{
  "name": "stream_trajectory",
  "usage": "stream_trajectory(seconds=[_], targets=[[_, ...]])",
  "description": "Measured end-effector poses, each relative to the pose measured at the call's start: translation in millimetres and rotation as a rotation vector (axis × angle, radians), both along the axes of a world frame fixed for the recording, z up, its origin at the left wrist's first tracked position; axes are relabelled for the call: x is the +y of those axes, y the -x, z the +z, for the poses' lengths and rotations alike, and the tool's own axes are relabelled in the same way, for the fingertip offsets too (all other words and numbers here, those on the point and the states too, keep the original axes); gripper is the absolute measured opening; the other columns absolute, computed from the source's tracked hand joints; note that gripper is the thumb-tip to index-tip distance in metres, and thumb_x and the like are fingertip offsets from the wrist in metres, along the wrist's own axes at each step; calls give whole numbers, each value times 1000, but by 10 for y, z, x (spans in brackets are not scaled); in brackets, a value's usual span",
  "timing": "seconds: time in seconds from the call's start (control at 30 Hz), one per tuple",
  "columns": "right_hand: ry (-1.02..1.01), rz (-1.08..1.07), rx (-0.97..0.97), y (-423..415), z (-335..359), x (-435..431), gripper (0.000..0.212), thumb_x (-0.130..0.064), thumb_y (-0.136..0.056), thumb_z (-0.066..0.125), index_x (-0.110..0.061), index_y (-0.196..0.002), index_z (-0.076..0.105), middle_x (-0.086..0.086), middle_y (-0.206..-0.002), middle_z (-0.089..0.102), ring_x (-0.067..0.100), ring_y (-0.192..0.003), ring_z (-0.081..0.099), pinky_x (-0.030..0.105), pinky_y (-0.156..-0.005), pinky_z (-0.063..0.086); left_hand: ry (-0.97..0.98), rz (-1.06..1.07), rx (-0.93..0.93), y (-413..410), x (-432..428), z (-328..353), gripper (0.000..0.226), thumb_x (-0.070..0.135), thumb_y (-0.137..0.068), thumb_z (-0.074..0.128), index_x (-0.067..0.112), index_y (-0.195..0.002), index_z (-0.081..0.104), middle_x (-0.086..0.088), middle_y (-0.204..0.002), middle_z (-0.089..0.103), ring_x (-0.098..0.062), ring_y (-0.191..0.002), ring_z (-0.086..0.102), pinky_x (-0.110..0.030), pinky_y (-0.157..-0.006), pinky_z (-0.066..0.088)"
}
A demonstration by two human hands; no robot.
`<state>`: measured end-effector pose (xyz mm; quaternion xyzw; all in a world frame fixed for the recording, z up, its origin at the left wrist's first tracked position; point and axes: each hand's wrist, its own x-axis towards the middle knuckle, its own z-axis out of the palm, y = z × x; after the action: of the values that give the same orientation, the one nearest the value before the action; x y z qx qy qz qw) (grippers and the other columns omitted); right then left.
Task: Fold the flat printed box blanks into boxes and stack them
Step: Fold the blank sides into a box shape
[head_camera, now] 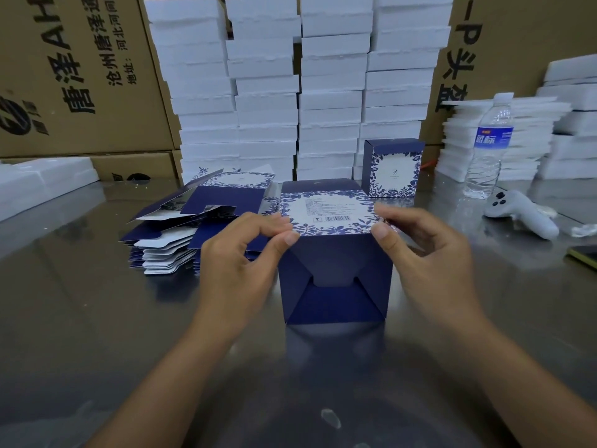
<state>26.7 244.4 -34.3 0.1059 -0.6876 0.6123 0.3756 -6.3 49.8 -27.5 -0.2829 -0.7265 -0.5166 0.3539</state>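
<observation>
The partly folded box (334, 286) lies on its side at the centre of the metal table (97, 318), directly in front of the person. Its dark blue bottom faces the camera, with the interlocking flaps tucked together. The printed panel, which carries a text block, a barcode and a blue leaf border, faces up. The left hand (239, 253) pinches the upper left front corner of the box between thumb and index finger, and its other fingers are curled. The right hand (429, 250) pinches the upper right front corner in the same manner. Both forearms extend in from the lower edge of the view. A fanned stack of flat blanks (181, 227) lies on the table just left of the box, behind the left hand, with 1 blank resting partly opened on top. 1 finished box (392, 168) stands upright behind the box, toward the right. Tall columns of white foam blocks (300, 92) rise behind the work area, flanked by brown cartons (74, 76) with printed characters. To the right stand a water bottle (487, 147) and lower piles of white foam pieces (533, 147). A white handheld controller (520, 213) lies on the table near the bottle.
</observation>
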Motion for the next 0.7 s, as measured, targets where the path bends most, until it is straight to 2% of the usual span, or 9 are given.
stream_trajectory(seconds=[0.07,0.33,0.4,0.47,0.5,0.57,0.63,0.7], targets=[[45,23,-11,18,-19,9,28,-53,-67,67,-37,-89,72,-16,-102,71,1,-103,63,9,-76,47,-9,-7,-20,-3,-2,5,4,18,-82,65,16,-79,66,13,-89,67,11,-93,61,-8,-85,41],[13,46,10,69,-10,37,14,-47,-69,65,-35,-75,70,-21,-98,71,-2,-100,63,7,-75,45,-4,2,13,-2,3,-4,2,14,-83,66,15,-81,67,15,-89,65,12,-92,60,-6,-84,40],[0,38,9,68,-18,28,13,-46,-73,62,-34,-77,67,-21,-101,70,-3,-103,62,8,-77,45,-1,13,45,1,11,-17,5,17,-84,65,13,-84,68,15,-90,64,10,-92,60,-7,-84,40],[-51,29,-22,59,-50,20,15,-49,-74,60,-39,-84,63,-23,-112,64,-4,-107,59,13,-83,45,-1,19,48,9,20,-38,8,21,-84,65,14,-87,67,13,-93,65,4,-94,60,-13,-85,44],[-97,37,-56,50,-75,13,19,-52,-74,62,-43,-91,59,-26,-117,60,-3,-109,57,19,-87,46,-2,14,26,17,22,-49,8,23,-85,64,18,-91,66,12,-97,65,1,-97,60,-18,-86,46],[-202,77,-129,28,-125,-14,43,-59,-68,69,-53,-102,44,-36,-115,52,0,-110,55,30,-88,52,-17,-47,-89,30,19,-76,21,31,-84,65,32,-105,60,14,-112,61,0,-110,55,-24,-90,46],[-301,48,-138,20,-161,-44,60,-64,-60,69,-60,-106,30,-44,-112,44,-3,-108,54,29,-84,55,-40,-158,-243,38,10,-105,48,42,-81,69,49,-123,47,26,-130,50,4,-122,46,-18,-90,44],[-379,-51,-95,38,-182,-57,63,-63,-60,65,-61,-108,23,-51,-112,35,-11,-107,49,20,-86,50,-9,-227,-329,45,11,-146,68,39,-78,70,62,-129,33,38,-135,39,7,-127,41,-18,-91,44]])
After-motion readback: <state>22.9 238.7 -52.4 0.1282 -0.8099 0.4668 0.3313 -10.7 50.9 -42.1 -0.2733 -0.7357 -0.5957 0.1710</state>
